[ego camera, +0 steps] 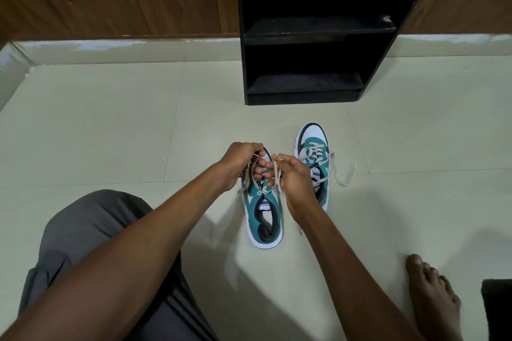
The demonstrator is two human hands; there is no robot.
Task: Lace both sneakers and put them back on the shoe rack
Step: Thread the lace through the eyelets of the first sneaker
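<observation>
The near sneaker's point(263, 210) beige lace point(277, 174) is pinched by the left hand point(241, 160) and right hand point(293, 177); the far sneaker point(314, 147) is seen just right.

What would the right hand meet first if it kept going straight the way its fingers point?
Probably the left hand: the right hand points left-forward across the lace both grip, over the near sneaker. Depth is unclear.

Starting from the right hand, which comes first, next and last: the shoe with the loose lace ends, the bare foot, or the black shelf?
From the right hand, in the head view:
1. The teal and white sneaker with loose grey lace ends, just beside it, partly hidden by the hand.
2. The bare foot, lower right, near the person.
3. The black wooden shoe rack, farthest, against the wall.
</observation>
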